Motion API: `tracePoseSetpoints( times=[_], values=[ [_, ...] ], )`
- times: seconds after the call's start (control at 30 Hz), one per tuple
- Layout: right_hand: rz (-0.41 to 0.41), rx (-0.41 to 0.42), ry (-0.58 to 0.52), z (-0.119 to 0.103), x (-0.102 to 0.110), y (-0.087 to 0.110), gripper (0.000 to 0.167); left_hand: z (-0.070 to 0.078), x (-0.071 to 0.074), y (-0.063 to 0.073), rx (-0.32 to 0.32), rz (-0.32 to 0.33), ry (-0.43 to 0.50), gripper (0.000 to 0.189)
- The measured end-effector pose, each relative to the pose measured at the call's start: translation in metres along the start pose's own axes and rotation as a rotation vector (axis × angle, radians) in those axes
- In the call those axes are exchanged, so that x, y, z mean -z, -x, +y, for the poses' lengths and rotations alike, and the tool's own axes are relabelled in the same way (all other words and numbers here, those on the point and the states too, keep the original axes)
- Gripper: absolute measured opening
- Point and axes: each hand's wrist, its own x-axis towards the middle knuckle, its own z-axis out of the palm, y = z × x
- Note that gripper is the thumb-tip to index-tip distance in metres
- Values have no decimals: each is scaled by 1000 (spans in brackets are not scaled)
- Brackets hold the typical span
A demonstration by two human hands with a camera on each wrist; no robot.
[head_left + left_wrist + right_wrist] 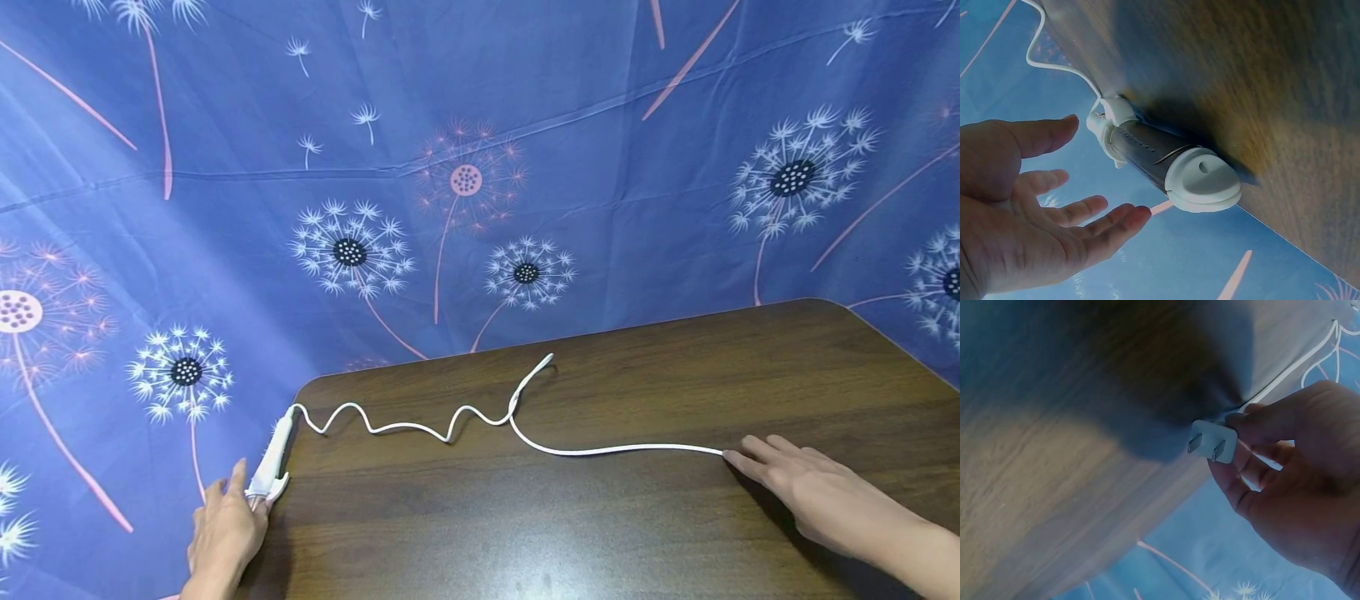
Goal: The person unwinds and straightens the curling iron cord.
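A white curling iron (270,462) with a lever on its side lies along the left edge of the table. In the left wrist view its dark grey barrel (1150,150) ends in a white tip (1205,181). My left hand (228,529) is beside the barrel, fingers spread and not wrapped round it; whether a fingertip touches is unclear. A thin white cord (630,448) runs wavily from the handle, with one twisted loop, to my right hand (821,496). That hand pinches a white two-prong plug (1215,442) between thumb and fingers.
The brown wooden table (465,517) has rounded far corners. Behind it and at its left hangs a blue cloth (570,100) with dandelion prints, close against the table edge. The cord's twisted loop (528,379) reaches toward the far edge.
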Motion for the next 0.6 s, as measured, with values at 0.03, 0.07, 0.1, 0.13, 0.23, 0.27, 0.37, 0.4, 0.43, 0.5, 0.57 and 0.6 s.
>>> tracePoseSetpoints(
  times=[0.03,0.07,0.1,0.13,0.23,0.27,0.37,0.4,0.43,0.5,0.57,0.6],
  values=[
    [-3,-7,-1,2,0,0,67,-1,0,0,-4,-1,-6,74],
    [-8,-8,5,5,0,0,67,-1,0,-1,-12,-3,-12,73],
    [-15,-15,4,7,0,-1,67,-2,0,-1,-20,-9,-19,72],
    [-18,-16,7,9,0,-1,67,-3,-1,-2,-29,-12,-27,70],
    [-20,-26,11,15,0,-2,67,-8,-2,-3,-66,-32,-54,68],
    [-18,-29,11,17,0,-2,66,-10,-2,-3,-76,-40,-60,68],
    [-18,-40,7,22,0,-2,65,-15,-5,-4,-92,-66,-76,71],
    [-19,-41,8,24,0,-2,66,-17,-6,-4,-91,-76,-78,73],
    [-15,-36,12,26,1,-3,66,-18,-7,-4,-91,-86,-78,75],
    [-15,-34,19,29,2,-3,67,-20,-8,-4,-90,-104,-81,75],
    [-19,-43,32,33,3,-2,66,-21,-8,-4,-94,-108,-83,72],
    [-27,-51,39,35,3,-2,66,-21,-9,-4,-97,-103,-85,68]
  ],
)
